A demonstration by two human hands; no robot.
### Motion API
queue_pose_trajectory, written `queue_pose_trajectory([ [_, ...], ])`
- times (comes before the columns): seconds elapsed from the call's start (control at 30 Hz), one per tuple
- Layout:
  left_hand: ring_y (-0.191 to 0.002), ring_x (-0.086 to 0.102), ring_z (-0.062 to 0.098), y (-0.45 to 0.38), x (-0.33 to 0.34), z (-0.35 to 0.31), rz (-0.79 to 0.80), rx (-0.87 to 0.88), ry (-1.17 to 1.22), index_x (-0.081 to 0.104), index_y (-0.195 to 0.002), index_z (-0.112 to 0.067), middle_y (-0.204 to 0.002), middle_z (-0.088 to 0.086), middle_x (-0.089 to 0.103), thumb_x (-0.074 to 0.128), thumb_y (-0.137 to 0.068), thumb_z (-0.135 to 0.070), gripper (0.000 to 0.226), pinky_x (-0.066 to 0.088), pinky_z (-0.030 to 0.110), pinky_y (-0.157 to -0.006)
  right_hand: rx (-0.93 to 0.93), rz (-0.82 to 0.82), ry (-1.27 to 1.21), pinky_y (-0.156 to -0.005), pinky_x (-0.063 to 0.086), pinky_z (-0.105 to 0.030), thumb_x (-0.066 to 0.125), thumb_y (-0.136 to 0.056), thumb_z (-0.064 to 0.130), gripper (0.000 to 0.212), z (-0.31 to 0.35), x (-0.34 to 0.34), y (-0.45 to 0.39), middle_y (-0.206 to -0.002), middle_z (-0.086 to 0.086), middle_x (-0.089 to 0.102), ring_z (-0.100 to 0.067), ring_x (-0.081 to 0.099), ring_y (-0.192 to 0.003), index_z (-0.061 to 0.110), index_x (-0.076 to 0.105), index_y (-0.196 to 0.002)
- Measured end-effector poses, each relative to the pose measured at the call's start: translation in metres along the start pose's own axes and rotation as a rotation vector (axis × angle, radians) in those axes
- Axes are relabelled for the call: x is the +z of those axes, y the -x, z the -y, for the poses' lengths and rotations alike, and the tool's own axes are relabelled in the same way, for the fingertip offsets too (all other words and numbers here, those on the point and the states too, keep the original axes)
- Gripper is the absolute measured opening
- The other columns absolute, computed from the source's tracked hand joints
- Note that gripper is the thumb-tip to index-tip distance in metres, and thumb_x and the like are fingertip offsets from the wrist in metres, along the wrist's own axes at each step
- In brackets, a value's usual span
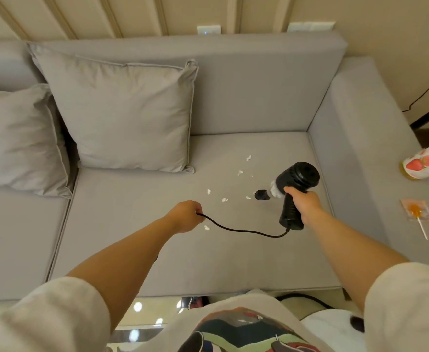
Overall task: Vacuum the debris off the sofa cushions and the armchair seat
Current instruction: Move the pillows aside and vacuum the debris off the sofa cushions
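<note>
White paper scraps [224, 199] lie on the grey fabric sofa cushion [157, 250], just beside the black handheld vacuum [292, 191], gripped by right-hand fingers [291, 190]; its cord [246, 231] is pinched by the left hand [186, 215]. Slow, overlapping low passes are best made.

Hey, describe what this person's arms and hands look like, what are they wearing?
Both forearms are bare. The left hand and right hand wear no gloves, rings or watch that I can see. Loose cream-white sleeves end near the elbows, over a shirt with a colourful print.
</note>
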State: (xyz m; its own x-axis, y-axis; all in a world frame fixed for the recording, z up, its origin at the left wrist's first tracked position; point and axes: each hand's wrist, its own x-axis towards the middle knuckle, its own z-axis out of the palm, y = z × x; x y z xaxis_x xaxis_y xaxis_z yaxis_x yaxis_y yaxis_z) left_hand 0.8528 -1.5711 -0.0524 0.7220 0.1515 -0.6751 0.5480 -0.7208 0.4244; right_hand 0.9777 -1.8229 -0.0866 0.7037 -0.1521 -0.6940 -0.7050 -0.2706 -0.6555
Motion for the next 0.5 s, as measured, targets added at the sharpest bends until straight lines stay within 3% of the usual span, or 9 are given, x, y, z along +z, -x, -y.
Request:
queue_pose_trajectory([
  [0.2, -0.081, 0.048, 0.020, -0.037, 0.009, -0.044, -0.013, -0.088, 0.046, 0.064, -0.100, -0.004, -0.090, 0.004, 0.053, 0.051, -0.092, -0.018, 0.021, 0.032, 0.015, -0.052, 0.040, -0.011, -0.034, -0.080, 0.047, -0.043, 0.065, -0.081, 0.030, 0.041, 0.029, -0.024, -0.055, -0.095, -0.013, 0.058, -0.029, 0.057, -0.086, 0.009, 0.051, -0.113],
  [0.5, -0.076, 0.049, 0.022, -0.088, -0.010, -0.106, -0.170, -0.124, 0.129, 0.065, -0.099, -0.003, -0.086, 0.005, 0.053, 0.050, -0.090, -0.015, 0.021, 0.033, 0.017, -0.051, -0.039, 0.059, -0.037, -0.083, 0.044, -0.040, 0.066, -0.080, 0.031, 0.045, 0.089, -0.018, -0.123, -0.101, -0.010, 0.060, -0.026, 0.057, -0.091, 0.012, 0.052, -0.119],
])
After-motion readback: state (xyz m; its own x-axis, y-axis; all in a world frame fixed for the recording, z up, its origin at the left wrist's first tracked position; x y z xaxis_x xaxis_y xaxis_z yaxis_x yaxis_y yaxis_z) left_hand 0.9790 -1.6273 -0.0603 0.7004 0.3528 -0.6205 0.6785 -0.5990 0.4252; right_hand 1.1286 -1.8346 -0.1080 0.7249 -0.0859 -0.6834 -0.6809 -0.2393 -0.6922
